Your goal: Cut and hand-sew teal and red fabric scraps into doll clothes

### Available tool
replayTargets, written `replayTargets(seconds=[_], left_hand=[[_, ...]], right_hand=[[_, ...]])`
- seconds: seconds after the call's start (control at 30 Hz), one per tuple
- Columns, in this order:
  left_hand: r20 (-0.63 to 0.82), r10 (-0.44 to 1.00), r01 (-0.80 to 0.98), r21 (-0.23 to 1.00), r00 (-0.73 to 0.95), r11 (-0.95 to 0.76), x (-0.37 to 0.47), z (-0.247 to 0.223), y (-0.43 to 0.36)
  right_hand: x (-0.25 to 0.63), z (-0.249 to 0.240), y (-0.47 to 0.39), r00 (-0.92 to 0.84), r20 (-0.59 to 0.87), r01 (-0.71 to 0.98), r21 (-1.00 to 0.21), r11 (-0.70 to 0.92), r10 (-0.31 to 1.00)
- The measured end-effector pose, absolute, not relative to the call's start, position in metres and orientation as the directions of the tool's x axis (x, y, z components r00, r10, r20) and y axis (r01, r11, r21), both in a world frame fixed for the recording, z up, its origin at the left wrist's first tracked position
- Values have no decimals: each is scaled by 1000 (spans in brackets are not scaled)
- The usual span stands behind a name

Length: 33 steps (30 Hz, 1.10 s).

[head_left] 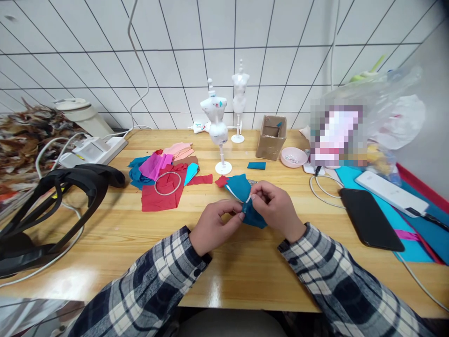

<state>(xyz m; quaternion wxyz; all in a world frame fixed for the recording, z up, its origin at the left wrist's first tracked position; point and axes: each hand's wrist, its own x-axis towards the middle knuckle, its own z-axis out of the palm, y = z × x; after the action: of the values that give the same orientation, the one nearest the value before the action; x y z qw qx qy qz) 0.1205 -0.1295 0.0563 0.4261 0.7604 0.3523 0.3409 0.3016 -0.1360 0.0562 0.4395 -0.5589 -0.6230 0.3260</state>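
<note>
A teal piece of fabric (pixel 239 186) with a white edge is between my two hands, above the middle of the table. My left hand (pixel 218 223) pinches its lower left part between thumb and index finger. From the right, my right hand (pixel 277 206) is closed on the fabric near the white edge, fingertips together. A small red fabric scrap (pixel 221 181) touches the teal piece at its upper left. Part of a small metal object shows behind the teal fabric, mostly hidden. Just beyond stands a small white mannequin (pixel 219 131) on a round base.
Coloured fabric scraps (pixel 161 196) with a metal ring (pixel 167 183) lie at the left. A second mannequin (pixel 239 93), a cardboard box (pixel 271 138) and a pink bowl (pixel 293 157) stand behind. A black phone (pixel 371 219) lies right; a black headset strap (pixel 80 210) is far left.
</note>
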Motion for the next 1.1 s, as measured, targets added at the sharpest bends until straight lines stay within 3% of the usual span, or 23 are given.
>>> replayTargets(seconds=[0.17, 0.27, 0.4, 0.5, 0.77, 0.9, 1.0, 1.1], left_hand=[[152, 773, 21, 978, 616, -208, 120, 59, -136], [73, 724, -104, 995, 686, -2, 117, 57, -136], [8, 692, -294, 909, 722, 296, 115, 54, -135], [28, 728, -423, 829, 685, 366, 114, 58, -135], [-4, 806, -478, 804, 591, 354, 88, 68, -125], [8, 915, -484, 851, 404, 206, 69, 72, -116], [51, 943, -400, 912, 328, 90, 65, 74, -114], [101, 927, -247, 969, 361, -9, 70, 73, -116]], right_hand=[[327, 51, -117, 104, 85, 287, -957, 52, 991], [338, 43, -109, 164, 20, 266, -964, -24, 986], [344, 34, -104, 244, -77, 144, -983, -115, 967], [348, 29, -101, 276, -119, 47, -989, -138, 954], [356, 27, -98, 315, -188, -97, -981, -166, 930], [354, 46, -95, 326, -244, -319, -938, -136, 913], [352, 73, -78, 367, -138, -360, -933, 4, 920], [354, 97, -47, 472, 16, -191, -974, 121, 881]])
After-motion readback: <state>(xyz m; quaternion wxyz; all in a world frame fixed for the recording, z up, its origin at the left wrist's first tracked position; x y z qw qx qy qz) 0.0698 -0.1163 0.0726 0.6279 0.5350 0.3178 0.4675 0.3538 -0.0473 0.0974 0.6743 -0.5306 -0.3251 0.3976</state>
